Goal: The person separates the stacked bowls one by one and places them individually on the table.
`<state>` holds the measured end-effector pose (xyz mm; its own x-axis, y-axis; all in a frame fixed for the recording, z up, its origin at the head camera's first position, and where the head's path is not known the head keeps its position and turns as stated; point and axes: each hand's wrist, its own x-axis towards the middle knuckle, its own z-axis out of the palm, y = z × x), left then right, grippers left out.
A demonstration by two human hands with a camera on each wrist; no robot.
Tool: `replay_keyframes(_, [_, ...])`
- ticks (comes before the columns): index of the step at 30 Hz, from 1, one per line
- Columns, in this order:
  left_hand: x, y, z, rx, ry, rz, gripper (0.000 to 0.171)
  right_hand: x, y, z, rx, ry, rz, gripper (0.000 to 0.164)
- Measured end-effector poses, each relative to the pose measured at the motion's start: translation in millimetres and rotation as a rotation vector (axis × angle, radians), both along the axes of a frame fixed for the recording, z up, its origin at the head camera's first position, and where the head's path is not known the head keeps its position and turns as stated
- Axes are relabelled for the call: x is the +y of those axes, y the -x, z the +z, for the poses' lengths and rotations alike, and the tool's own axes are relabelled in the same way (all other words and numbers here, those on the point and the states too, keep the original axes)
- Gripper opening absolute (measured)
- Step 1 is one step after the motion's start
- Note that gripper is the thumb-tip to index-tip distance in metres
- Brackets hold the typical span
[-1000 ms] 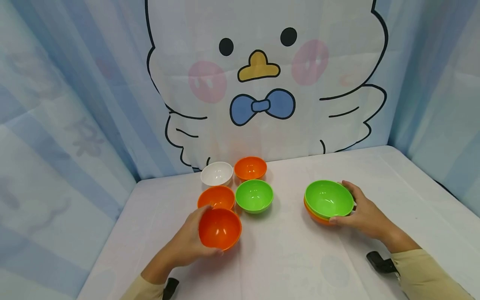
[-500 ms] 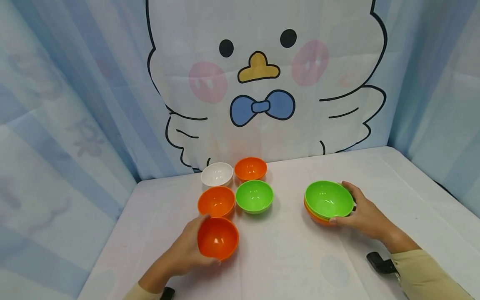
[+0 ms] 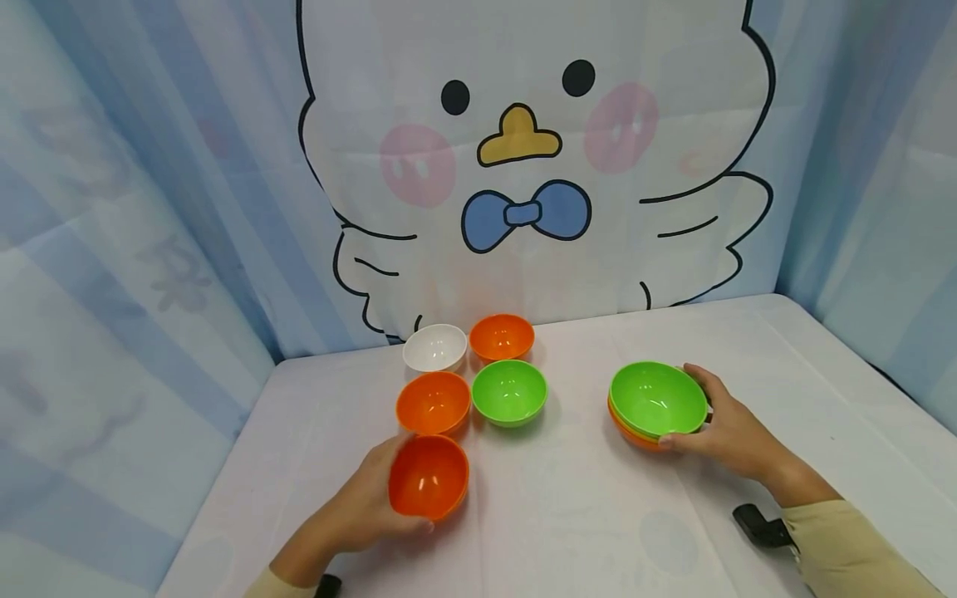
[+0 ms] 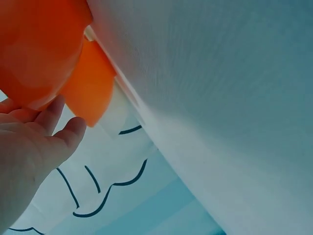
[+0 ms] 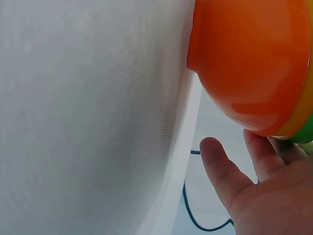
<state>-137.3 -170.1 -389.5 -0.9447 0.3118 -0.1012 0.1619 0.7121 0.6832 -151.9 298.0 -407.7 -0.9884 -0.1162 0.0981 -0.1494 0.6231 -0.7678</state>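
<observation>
My left hand (image 3: 362, 507) grips an orange bowl (image 3: 429, 480) by its left side, thumb at the near rim, its mouth tipped toward the head camera. Just behind it sits another orange bowl (image 3: 433, 402); the left wrist view shows an orange bowl (image 4: 90, 83) beyond the held bowl. On the right, my right hand (image 3: 728, 432) holds a nested stack of bowls from its right side. A green bowl (image 3: 658, 397) tops that stack, with orange rims under it. In the right wrist view an orange bowl (image 5: 254, 63) is outermost, fingers touching near its rim.
A white bowl (image 3: 435, 348), an orange bowl (image 3: 502, 337) and a green bowl (image 3: 510, 392) stand close together, left of the stack. The white-covered table (image 3: 568, 515) ends at a printed curtain (image 3: 523, 282). Curtains also flank both sides.
My left hand has drawn its orange bowl toward me and slightly left, away from the orange bowl behind it. The right hand and its stack have stayed in place.
</observation>
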Motion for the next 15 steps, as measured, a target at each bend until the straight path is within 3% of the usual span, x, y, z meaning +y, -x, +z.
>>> replay_keyframes(15, [-0.1,3.4,-0.3,-0.041,-0.013,-0.018,0.110,1.5,0.1,1.7,0.002,-0.056,0.015,0.116])
